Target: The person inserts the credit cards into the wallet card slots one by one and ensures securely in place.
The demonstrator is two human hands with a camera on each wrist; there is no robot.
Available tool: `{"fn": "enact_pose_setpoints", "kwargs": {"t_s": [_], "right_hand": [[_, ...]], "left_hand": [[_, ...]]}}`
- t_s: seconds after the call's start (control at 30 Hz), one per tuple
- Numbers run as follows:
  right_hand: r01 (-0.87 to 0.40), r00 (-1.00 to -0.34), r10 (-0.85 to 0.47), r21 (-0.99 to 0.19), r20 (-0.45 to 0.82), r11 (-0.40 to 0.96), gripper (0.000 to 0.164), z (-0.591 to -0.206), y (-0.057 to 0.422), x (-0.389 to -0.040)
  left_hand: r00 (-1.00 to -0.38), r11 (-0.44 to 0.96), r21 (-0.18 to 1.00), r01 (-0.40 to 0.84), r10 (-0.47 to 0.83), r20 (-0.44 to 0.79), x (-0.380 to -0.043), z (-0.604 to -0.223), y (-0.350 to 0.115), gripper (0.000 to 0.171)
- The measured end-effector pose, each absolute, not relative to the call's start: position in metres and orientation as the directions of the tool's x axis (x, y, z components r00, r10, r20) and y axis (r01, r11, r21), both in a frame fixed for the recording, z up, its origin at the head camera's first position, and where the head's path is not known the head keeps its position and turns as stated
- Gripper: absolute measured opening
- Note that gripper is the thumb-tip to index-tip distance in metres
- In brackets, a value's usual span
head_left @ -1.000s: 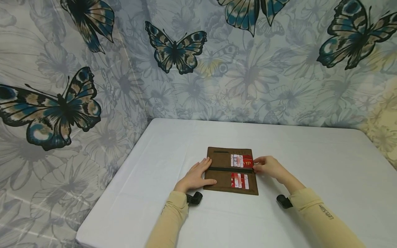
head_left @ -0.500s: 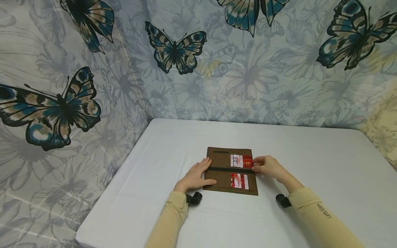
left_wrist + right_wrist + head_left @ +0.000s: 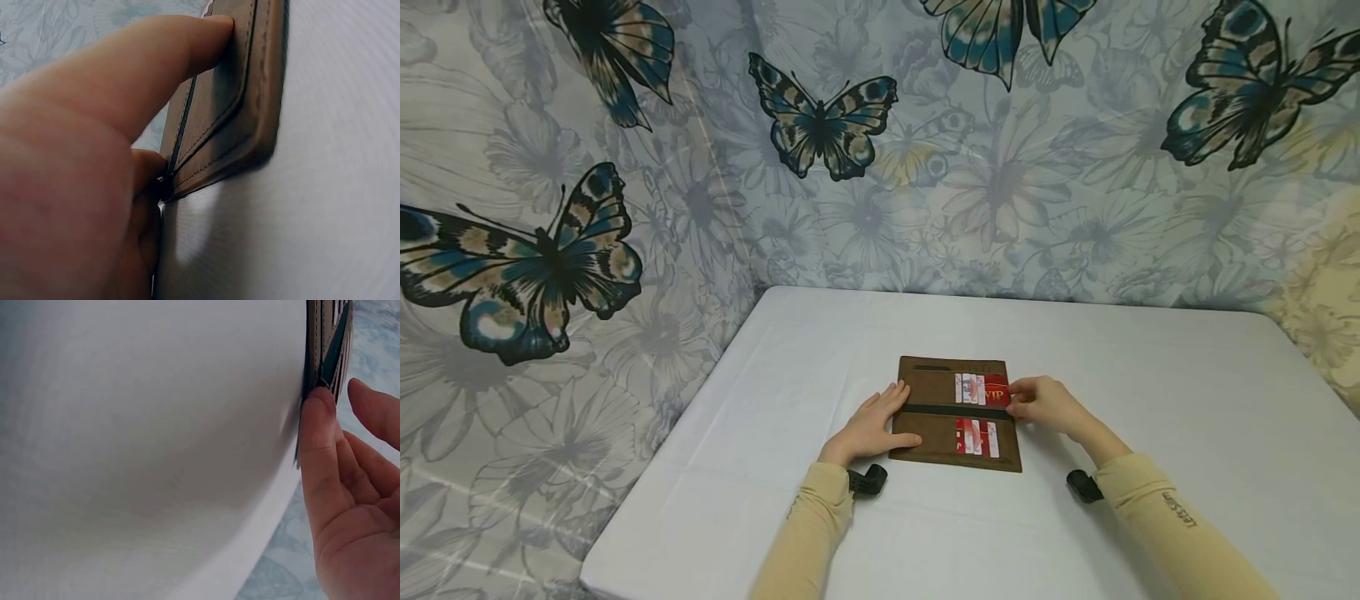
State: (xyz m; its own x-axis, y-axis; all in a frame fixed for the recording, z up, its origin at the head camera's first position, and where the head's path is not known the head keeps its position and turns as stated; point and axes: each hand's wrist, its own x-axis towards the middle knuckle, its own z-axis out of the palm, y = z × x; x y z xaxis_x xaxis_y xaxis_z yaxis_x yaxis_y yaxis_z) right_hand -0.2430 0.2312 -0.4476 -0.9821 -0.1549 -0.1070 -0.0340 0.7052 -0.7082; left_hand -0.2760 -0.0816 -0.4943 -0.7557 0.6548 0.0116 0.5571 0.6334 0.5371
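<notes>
A brown bifold wallet (image 3: 928, 431) lies opened flat on the white table, its dark fold running across the middle. Red and white cards (image 3: 976, 437) sit in slots on both halves; the one at the upper right reads VIP. My left hand (image 3: 868, 427) rests on the wallet's left side, the thumb (image 3: 215, 34) extended over the near half and the other fingers at the edge by the fold. At the right edge, beside the VIP card, my right hand (image 3: 1051, 405) touches the wallet. In the right wrist view, one fingertip (image 3: 320, 406) meets the wallet's edge and another stands apart.
The white-covered table (image 3: 700, 508) extends around the wallet on all sides. Behind it and to the left hangs a pale fabric (image 3: 865, 225) printed with flowers and butterflies. Black wrist devices (image 3: 869, 480) sit below both hands.
</notes>
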Motion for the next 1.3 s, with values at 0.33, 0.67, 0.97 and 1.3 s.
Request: {"fn": "enact_pose_setpoints", "kwargs": {"t_s": [0.33,0.67,0.97,1.3], "right_hand": [[-0.076,-0.976,-0.197,-0.695,-0.096,0.715,0.041,-0.449,0.232,-0.242],[-0.102,-0.973,-0.216,-0.685,-0.083,0.722,0.044,-0.449,0.230,-0.241],[-0.194,-0.961,-0.274,-0.626,-0.032,0.755,0.045,-0.450,0.227,-0.242],[-0.183,-0.964,-0.263,-0.601,-0.045,0.778,0.047,-0.448,0.221,-0.238]], "left_hand": [[-0.763,0.636,0.546,0.546,0.647,0.010,-0.274,-0.492,-0.081,0.089],[-0.767,0.652,0.533,0.538,0.642,-0.010,-0.274,-0.495,-0.080,0.089],[-0.767,0.648,0.542,0.535,0.641,-0.008,-0.273,-0.491,-0.080,0.089],[-0.768,0.650,0.534,0.540,0.641,-0.005,-0.275,-0.495,-0.080,0.090]]}}
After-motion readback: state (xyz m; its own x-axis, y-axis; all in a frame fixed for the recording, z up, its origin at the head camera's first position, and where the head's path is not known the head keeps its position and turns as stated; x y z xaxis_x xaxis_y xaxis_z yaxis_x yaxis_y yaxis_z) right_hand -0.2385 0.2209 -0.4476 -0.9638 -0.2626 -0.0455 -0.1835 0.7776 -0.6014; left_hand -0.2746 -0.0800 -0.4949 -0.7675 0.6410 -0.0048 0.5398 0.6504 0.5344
